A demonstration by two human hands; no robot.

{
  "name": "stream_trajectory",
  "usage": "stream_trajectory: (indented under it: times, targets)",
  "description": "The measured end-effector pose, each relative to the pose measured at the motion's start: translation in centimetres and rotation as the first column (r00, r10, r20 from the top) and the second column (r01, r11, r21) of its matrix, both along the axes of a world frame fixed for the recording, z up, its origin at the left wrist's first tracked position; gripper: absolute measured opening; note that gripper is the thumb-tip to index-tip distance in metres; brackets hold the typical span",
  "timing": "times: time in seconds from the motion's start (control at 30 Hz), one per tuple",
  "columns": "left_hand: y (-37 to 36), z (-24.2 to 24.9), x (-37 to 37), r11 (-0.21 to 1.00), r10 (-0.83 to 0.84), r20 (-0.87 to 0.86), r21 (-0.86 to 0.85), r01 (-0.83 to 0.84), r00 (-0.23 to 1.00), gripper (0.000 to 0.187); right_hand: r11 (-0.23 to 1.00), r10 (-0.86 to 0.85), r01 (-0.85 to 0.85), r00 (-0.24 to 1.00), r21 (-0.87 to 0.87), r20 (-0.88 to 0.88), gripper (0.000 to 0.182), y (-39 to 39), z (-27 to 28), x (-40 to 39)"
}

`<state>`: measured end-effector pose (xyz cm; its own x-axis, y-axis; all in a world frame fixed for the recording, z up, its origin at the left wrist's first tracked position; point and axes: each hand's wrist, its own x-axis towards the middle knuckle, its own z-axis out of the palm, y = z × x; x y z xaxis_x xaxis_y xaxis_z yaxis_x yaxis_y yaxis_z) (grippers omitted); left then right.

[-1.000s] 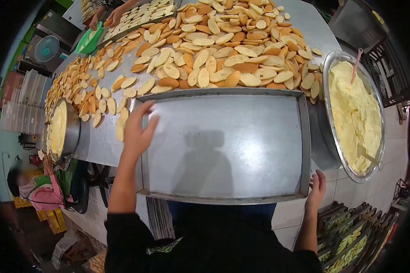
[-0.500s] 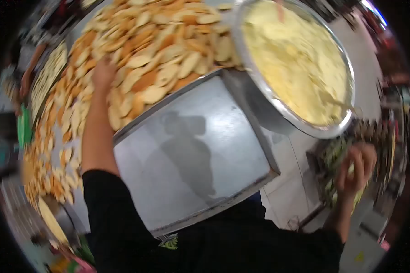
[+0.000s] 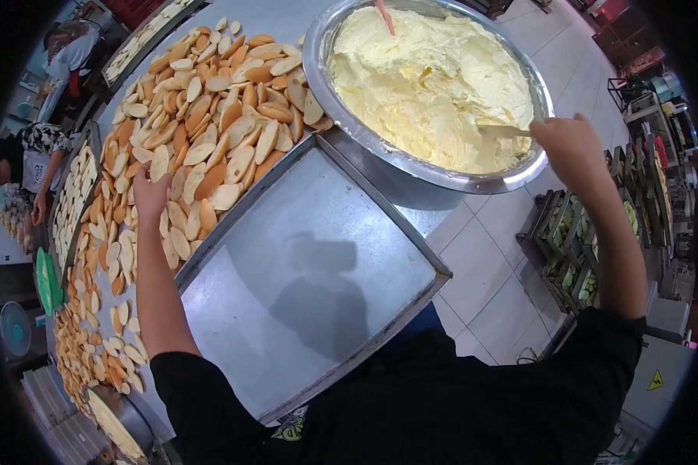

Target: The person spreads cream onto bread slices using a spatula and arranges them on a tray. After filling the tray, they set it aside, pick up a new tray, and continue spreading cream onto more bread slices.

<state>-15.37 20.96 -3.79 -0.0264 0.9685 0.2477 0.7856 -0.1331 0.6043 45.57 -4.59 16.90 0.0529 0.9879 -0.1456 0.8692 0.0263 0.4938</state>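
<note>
Tray [image 3: 380, 232]: beside left hand [image 3: 152, 197]; drips of cream [image 3: 411, 93] could foul it.
Bowl [image 3: 318, 85]: left of right hand [image 3: 564, 147]; hard levering might tip it.
Spatula [image 3: 506, 131]: gripped by right hand; I could lose it, fingers greased.
Slice [image 3: 160, 161]: at left hand's fingers, whether held I can't tell; pinching could crack it.

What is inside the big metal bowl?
The bowl holds yellow cream. A pink stick stands in it, and the right hand grips a spatula touching it. The cream covers the bowl's bottom and the stick's lower end.
</note>
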Motion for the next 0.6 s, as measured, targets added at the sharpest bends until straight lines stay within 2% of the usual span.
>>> stream_trajectory:
  times: [0.07,0.1,0.17,0.2,0.27,0.4,0.47,0.6]
  targets:
    - [-3.8,3.3,2.8,0.993,0.052,0.41,-0.114,-0.006,0.911,0.046,0.994,-0.063,0.068,0.997,0.089,-0.054,0.012,-1.6,1.3,0.4]
    - [-5.2,3.3,2.9,0.987,0.062,0.583,-0.156,0.037,0.81,0.043,0.986,-0.097,0.122,0.975,0.116,-0.198,0.018,-2.2,1.0,1.7]
    - [-7.9,2.9,3.0,0.967,0.105,0.85,-0.209,0.148,0.516,0.038,0.97,-0.072,0.126,0.965,0.205,-0.253,0.023,-3.1,1.0,2.4]
    - [-9.7,3.4,4.0,0.958,0.124,0.88,-0.227,0.175,0.459,0.039,0.96,-0.057,0.129,0.958,0.247,-0.28,0.027,-3.5,0.9,2.5]
    - [-13.5,4.8,6.4,0.939,0.166,0.926,-0.254,0.233,0.34,0.04,0.945,0.048,0.028,0.974,0.327,-0.221,0.029,-4.2,0.6,1.7]
    - [-18.8,3.6,6.4,0.908,0.214,0.972,-0.234,0.348,0.094,0.042,0.869,0.209,-0.123,0.969,0.479,-0.131,0.032,-5.9,-0.5,0.8]
    - [-20.9,4.0,7.4,0.892,0.256,0.964,-0.209,0.4,-0.066,0.042,0.904,0.097,-0.006,0.977,0.428,-0.192,0.032,-6.4,-1.0,0.9]
    - [-24.1,6.0,8.5,0.84,0.251,0.965,-0.177,0.514,-0.079,0.041,0.896,-0.058,0.223,0.916,0.385,-0.396,0.03,-4.7,-2.9,3.4]
